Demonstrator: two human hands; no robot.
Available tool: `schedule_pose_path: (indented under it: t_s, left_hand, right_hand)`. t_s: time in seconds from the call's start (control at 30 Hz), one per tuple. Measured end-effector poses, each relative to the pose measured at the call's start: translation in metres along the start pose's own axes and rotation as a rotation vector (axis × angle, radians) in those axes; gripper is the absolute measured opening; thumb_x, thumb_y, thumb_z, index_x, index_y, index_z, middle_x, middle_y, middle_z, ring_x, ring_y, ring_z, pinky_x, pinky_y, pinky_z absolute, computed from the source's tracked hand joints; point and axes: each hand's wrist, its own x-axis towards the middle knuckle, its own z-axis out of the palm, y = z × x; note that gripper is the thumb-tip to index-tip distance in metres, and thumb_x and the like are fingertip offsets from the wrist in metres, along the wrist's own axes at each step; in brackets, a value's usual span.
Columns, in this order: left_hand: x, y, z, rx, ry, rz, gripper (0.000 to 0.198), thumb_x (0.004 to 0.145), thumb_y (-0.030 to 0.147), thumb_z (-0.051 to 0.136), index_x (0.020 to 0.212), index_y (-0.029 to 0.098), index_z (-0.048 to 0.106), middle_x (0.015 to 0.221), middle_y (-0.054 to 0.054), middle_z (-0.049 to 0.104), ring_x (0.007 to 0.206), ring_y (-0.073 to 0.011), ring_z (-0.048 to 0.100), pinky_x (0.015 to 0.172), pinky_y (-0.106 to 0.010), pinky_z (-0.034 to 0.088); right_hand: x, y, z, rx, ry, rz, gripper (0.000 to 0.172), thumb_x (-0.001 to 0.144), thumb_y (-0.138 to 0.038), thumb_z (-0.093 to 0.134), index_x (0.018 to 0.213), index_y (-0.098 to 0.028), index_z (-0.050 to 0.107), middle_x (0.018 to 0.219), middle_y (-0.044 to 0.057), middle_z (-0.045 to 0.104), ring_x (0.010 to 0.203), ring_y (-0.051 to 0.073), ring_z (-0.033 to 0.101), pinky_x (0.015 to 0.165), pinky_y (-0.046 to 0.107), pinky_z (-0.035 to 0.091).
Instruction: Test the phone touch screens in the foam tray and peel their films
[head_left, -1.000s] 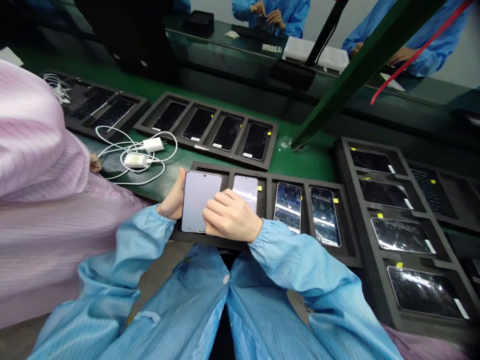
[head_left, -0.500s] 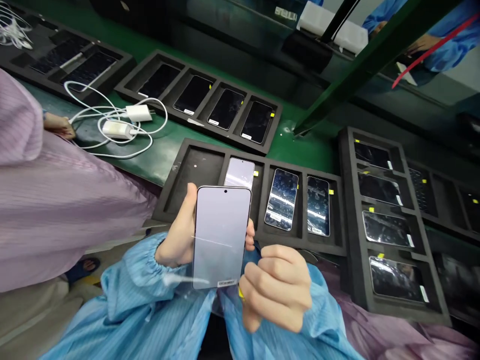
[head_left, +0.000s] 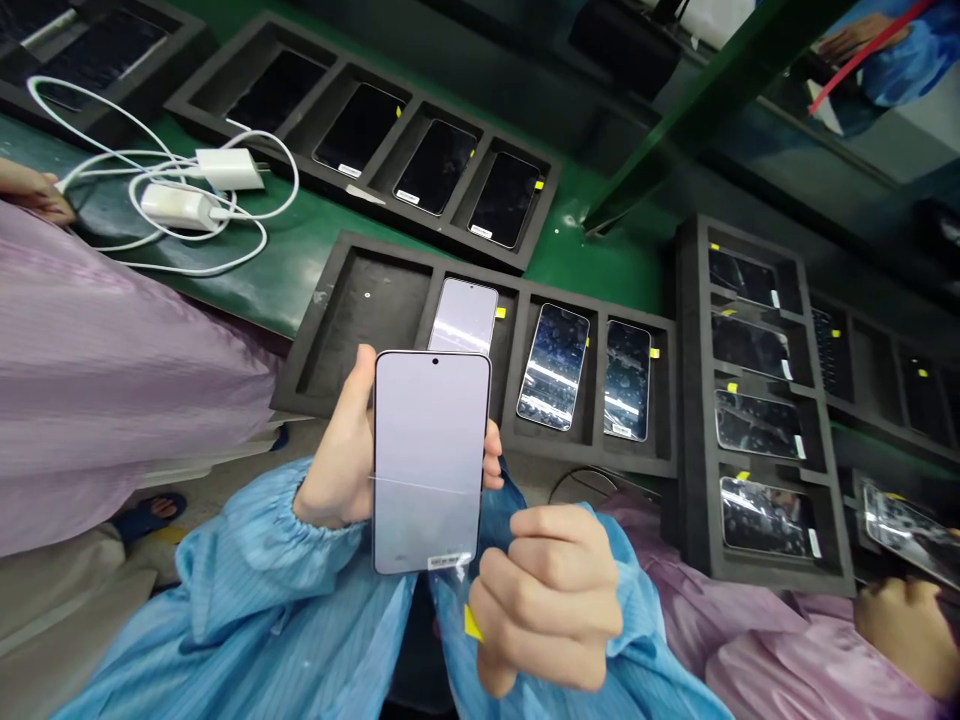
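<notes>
My left hand (head_left: pixel 341 465) is wrapped round a smartphone (head_left: pixel 429 458) with a pale lit screen, held upright over my lap. My right hand (head_left: pixel 547 595) is closed just below and right of it, pinching a clear film with a yellow tab (head_left: pixel 472 622) that hangs from the phone's lower edge. Behind the phone lies a black foam tray (head_left: pixel 352 320); its leftmost slot is empty. The slot beside it holds a lit phone (head_left: pixel 465 316), and two dark film-covered phones (head_left: pixel 553 365) fill the others.
Another foam tray with several dark phones (head_left: pixel 420 165) lies farther back on the green belt. Two white chargers with cables (head_left: pixel 191 190) lie at the left. A tall tray of phones (head_left: pixel 754 400) stands at the right. Persons in pink sleeves sit on both sides (head_left: pixel 90 370).
The phone came out of the tray's left slot and up toward me. My right hand dropped from the screen to the lower edge and pinched the film. The view tilted down.
</notes>
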Motion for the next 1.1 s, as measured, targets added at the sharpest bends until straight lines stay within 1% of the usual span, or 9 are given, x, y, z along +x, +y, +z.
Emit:
schedule_pose_path:
  t_s: [0.07,0.1,0.2,0.33,0.63,0.8,0.93,1.03,1.1]
  left_hand:
    - [0.001,-0.002,-0.001,-0.025,-0.032,0.002,0.098,0.078,0.089,0.026,0.114,0.009,0.067,0.103,-0.016,0.072,0.095,-0.0276,0.069,0.094,-0.044,0.055]
    - [0.002,-0.003,-0.002,-0.037,-0.047,0.004,0.097,0.077,0.089,0.029,0.115,0.009,0.067,0.104,-0.016,0.072,0.095,-0.0277,0.069,0.094,-0.044,0.055]
    - [0.002,-0.003,-0.001,-0.05,-0.048,-0.001,0.095,0.077,0.089,0.031,0.114,0.009,0.067,0.103,-0.016,0.072,0.095,-0.0275,0.069,0.094,-0.043,0.056]
    - [0.002,0.0,0.003,-0.006,0.002,-0.019,0.1,0.078,0.089,0.021,0.11,0.006,0.068,0.099,-0.017,0.072,0.092,-0.027,0.068,0.095,-0.044,0.055]
    - [-0.001,0.001,0.008,0.012,0.052,-0.005,0.103,0.079,0.089,0.014,0.105,0.007,0.07,0.097,-0.017,0.072,0.092,-0.0265,0.068,0.092,-0.043,0.056]
    - [0.0,0.001,0.008,0.018,0.051,0.007,0.1,0.078,0.09,0.017,0.106,0.01,0.071,0.096,-0.016,0.072,0.091,-0.0273,0.069,0.088,-0.043,0.057]
    - [0.0,0.002,0.006,0.015,0.071,0.006,0.099,0.079,0.089,0.017,0.108,0.01,0.07,0.098,-0.016,0.073,0.091,-0.0268,0.07,0.09,-0.042,0.057]
    - [0.002,0.002,0.003,0.021,0.071,0.006,0.097,0.077,0.09,0.024,0.11,0.01,0.068,0.102,-0.015,0.073,0.091,-0.0269,0.07,0.091,-0.042,0.058]
    - [0.004,-0.001,0.002,0.029,0.059,-0.007,0.095,0.077,0.089,0.028,0.111,0.01,0.068,0.103,-0.015,0.074,0.091,-0.0269,0.071,0.09,-0.04,0.058]
  right_hand:
    - [0.008,-0.001,0.002,0.015,0.186,0.032,0.057,0.103,-0.023,0.036,0.048,-0.02,0.048,0.062,-0.001,0.051,0.052,0.011,0.031,0.052,0.029,0.039]
    - [0.01,-0.001,0.003,0.014,0.203,0.041,0.058,0.103,-0.022,0.037,0.047,-0.02,0.048,0.063,-0.001,0.051,0.052,0.011,0.032,0.051,0.029,0.039]
    - [0.014,-0.002,0.003,0.015,0.208,0.053,0.06,0.103,-0.022,0.038,0.044,-0.02,0.046,0.061,-0.001,0.05,0.051,0.011,0.03,0.05,0.029,0.037]
    - [0.013,-0.005,0.001,0.034,0.216,0.061,0.061,0.102,-0.02,0.04,0.041,-0.02,0.044,0.059,-0.001,0.05,0.051,0.011,0.03,0.049,0.029,0.035]
    - [0.013,0.001,0.0,0.089,0.261,-0.029,0.06,0.096,-0.017,0.049,0.037,-0.021,0.042,0.055,-0.002,0.05,0.049,0.011,0.028,0.043,0.027,0.035]
    - [0.018,0.004,-0.001,0.209,0.334,0.004,0.06,0.094,-0.018,0.054,0.037,-0.021,0.037,0.066,-0.003,0.063,0.051,0.009,0.039,0.043,0.025,0.04]
    - [0.015,0.003,0.002,0.327,0.252,0.044,0.058,0.099,-0.017,0.043,0.041,-0.02,0.038,0.084,-0.001,0.073,0.05,0.007,0.044,0.043,0.026,0.042]
    - [0.012,0.006,0.006,0.351,0.222,0.002,0.05,0.096,-0.022,0.05,0.047,-0.021,0.041,0.097,-0.003,0.075,0.051,0.007,0.042,0.044,0.025,0.043]
    - [0.016,0.011,0.008,0.329,0.114,-0.031,0.044,0.09,-0.03,0.056,0.049,-0.023,0.042,0.107,-0.007,0.075,0.053,0.008,0.041,0.046,0.025,0.047]
